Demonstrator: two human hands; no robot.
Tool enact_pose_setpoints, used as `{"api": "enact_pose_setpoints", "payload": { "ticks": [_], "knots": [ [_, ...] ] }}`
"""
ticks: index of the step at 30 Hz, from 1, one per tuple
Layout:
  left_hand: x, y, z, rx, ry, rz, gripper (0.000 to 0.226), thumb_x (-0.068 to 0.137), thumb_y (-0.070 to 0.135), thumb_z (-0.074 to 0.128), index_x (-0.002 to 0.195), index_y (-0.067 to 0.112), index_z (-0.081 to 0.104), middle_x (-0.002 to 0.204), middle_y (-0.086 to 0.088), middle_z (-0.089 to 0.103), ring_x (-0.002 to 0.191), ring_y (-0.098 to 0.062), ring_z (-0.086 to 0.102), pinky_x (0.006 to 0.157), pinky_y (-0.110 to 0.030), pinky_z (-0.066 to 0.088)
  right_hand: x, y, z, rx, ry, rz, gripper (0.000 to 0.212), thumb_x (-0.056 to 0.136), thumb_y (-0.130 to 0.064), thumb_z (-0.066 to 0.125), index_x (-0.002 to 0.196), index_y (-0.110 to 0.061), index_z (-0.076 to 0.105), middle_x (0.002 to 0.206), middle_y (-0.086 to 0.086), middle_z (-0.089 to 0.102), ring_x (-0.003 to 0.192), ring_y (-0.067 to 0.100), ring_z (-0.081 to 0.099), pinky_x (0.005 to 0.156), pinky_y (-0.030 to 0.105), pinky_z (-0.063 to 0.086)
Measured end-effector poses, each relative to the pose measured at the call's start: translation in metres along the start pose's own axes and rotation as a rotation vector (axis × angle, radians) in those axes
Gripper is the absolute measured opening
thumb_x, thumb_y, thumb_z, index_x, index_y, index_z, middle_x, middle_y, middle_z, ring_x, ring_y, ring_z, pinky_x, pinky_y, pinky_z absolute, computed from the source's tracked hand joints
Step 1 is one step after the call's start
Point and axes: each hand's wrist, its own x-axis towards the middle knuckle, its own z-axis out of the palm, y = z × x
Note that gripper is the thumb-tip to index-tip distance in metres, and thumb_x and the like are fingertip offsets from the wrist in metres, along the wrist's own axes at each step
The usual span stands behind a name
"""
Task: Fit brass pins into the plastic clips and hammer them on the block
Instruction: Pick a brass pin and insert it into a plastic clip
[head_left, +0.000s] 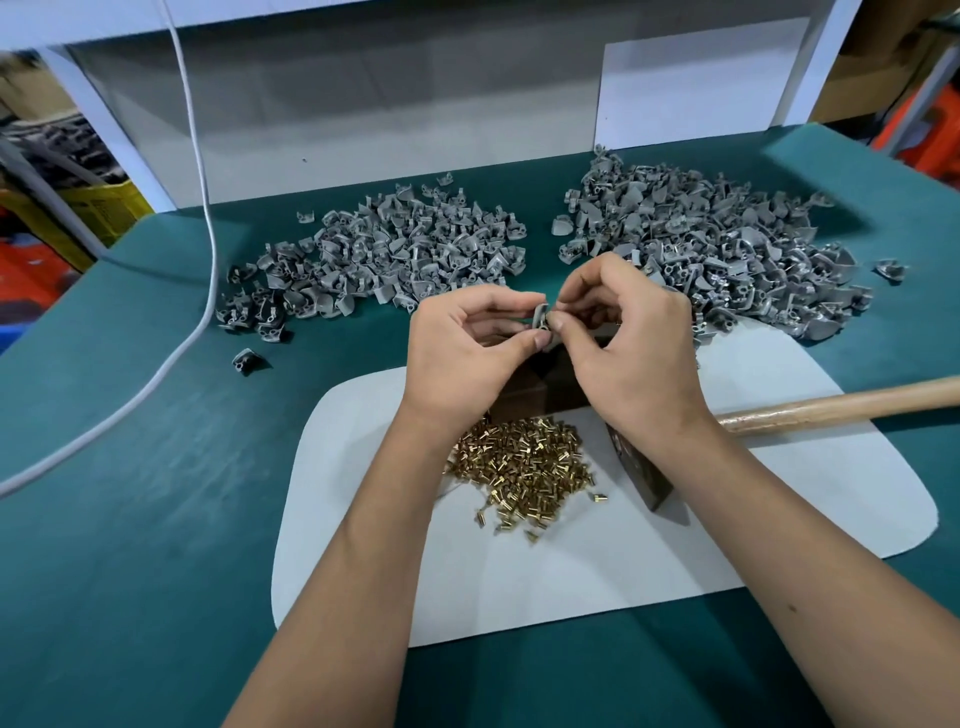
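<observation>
Your left hand (470, 345) is pinching a gray clip (540, 318); your right hand (623, 332) is pinching at its 3 o'clock side.

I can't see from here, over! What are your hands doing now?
Left hand pinches a clip. Right hand pinches at the clip's edge; pin not visible. Hammer lies idle. Block mostly hidden under hands.
</observation>
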Motion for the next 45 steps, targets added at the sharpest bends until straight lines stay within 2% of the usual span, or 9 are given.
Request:
{"api": "enact_pose_setpoints", "payload": {
  "ticks": [9, 15, 18, 21, 26, 29, 35, 42, 45],
  "knots": [
    [0.001, 0.0, -0.005, -0.032, -0.012, 0.027, 0.033, 0.072, -0.007, 0.086, 0.103, -0.001, 0.076, 0.095, -0.013, 0.079, 0.082, -0.028, 0.074, 0.082, -0.037, 0.062, 0.003, 0.001, -0.005, 0.002, -0.026, -0.063, 0.014, 0.084, -0.007, 0.079, 0.096, -0.012, 0.074, 0.087, -0.004, 0.073, 0.084, 0.005, 0.069, 0.078, 0.02, 0.057],
    [0.002, 0.0, -0.006, -0.073, -0.021, 0.024, 0.034, 0.073, -0.007, 0.086, 0.104, 0.002, 0.077, 0.095, -0.012, 0.079, 0.084, -0.022, 0.075, 0.082, -0.033, 0.062, 0.005, 0.006, -0.008, -0.095, -0.023, -0.214, 0.007, 0.088, -0.009, 0.078, 0.095, -0.008, 0.079, 0.092, 0.001, 0.074, 0.09, 0.016, 0.066, 0.084, 0.028, 0.052],
    [0.001, 0.001, -0.006, -0.169, -0.05, -0.027, 0.025, 0.081, -0.003, 0.08, 0.106, 0.002, 0.076, 0.093, -0.016, 0.078, 0.081, -0.026, 0.076, 0.078, -0.037, 0.064, 0.005, 0.007, -0.009, -0.121, -0.034, -0.259, 0.005, 0.09, -0.007, 0.075, 0.094, -0.006, 0.077, 0.092, 0.003, 0.072, 0.09, 0.018, 0.062, 0.083, 0.026, 0.049],
    [0.0, 0.001, -0.005, -0.209, -0.052, -0.052, 0.012, 0.092, 0.004, 0.072, 0.102, 0.003, 0.077, 0.085, -0.014, 0.078, 0.072, -0.026, 0.076, 0.069, -0.032, 0.064, 0.006, 0.006, -0.007, -0.13, -0.062, -0.255, 0.002, 0.091, -0.003, 0.072, 0.092, -0.003, 0.073, 0.09, 0.004, 0.068, 0.089, 0.02, 0.059, 0.081, 0.025, 0.044],
    [0.002, -0.001, -0.01, -0.263, -0.095, -0.053, 0.028, 0.08, -0.001, 0.081, 0.105, 0.012, 0.079, 0.095, -0.012, 0.078, 0.09, -0.025, 0.074, 0.084, -0.043, 0.063, 0.005, 0.005, -0.007, -0.091, -0.089, -0.196, 0.002, 0.092, -0.003, 0.068, 0.092, -0.002, 0.07, 0.089, 0.005, 0.066, 0.088, 0.023, 0.059, 0.077, 0.031, 0.048],
    [0.003, -0.002, -0.011, -0.239, -0.105, -0.029, 0.032, 0.076, -0.003, 0.083, 0.105, 0.01, 0.078, 0.097, -0.012, 0.079, 0.092, -0.024, 0.075, 0.09, -0.045, 0.061, 0.006, 0.004, -0.008, -0.082, -0.119, -0.179, 0.002, 0.092, -0.004, 0.068, 0.091, -0.003, 0.07, 0.088, 0.003, 0.066, 0.086, 0.021, 0.059, 0.075, 0.028, 0.045],
    [0.002, 0.0, -0.011, -0.277, -0.104, -0.043, 0.028, 0.073, -0.005, 0.084, 0.094, 0.014, 0.082, 0.086, -0.009, 0.079, 0.08, -0.019, 0.076, 0.072, -0.028, 0.062, 0.005, 0.002, -0.008, -0.055, -0.132, -0.141, 0.003, 0.089, -0.003, 0.071, 0.088, -0.006, 0.071, 0.085, -0.002, 0.066, 0.082, 0.012, 0.058, 0.074, 0.016, 0.04],
    [0.001, 0.001, -0.007, -0.263, -0.079, -0.056, 0.028, 0.07, -0.007, 0.084, 0.091, 0.011, 0.081, 0.087, -0.013, 0.079, 0.08, -0.023, 0.075, 0.076, -0.031, 0.063, 0.005, 0.002, -0.01, -0.054, -0.132, -0.101, 0.003, 0.088, -0.004, 0.072, 0.089, -0.007, 0.073, 0.084, 0.0, 0.07, 0.08, 0.014, 0.063, 0.071, 0.02, 0.048],
    [0.0, 0.002, -0.004, -0.204, -0.06, -0.065, 0.028, 0.07, -0.012, 0.083, 0.091, 0.006, 0.078, 0.086, -0.014, 0.078, 0.079, -0.023, 0.074, 0.079, -0.031, 0.063, 0.005, 0.002, -0.01, -0.082, -0.148, -0.1, 0.004, 0.087, -0.004, 0.073, 0.088, -0.008, 0.073, 0.082, -0.003, 0.069, 0.078, 0.012, 0.062, 0.072, 0.015, 0.045]
  ]
}}
